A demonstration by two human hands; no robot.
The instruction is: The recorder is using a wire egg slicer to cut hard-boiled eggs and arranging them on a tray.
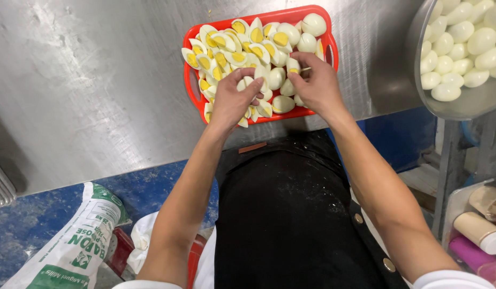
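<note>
A red plastic tray point(190, 80) on the steel counter holds several halved boiled eggs with yellow yolks and a few whole peeled ones. My left hand point(233, 99) rests over the tray's near left part, its fingers curled on egg halves point(242, 84). My right hand point(315, 80) is over the tray's near right part, fingertips pinching a pale egg piece point(294, 65) near the tray's middle. Both hands sit close together above the heap.
A steel bowl point(419, 91) at the upper right is piled with whole peeled eggs point(462, 43). The steel counter point(87, 85) spreads left of the tray. Below are a blue floor, a white and green sack point(76, 246), and bottles point(481, 233) on a shelf at right.
</note>
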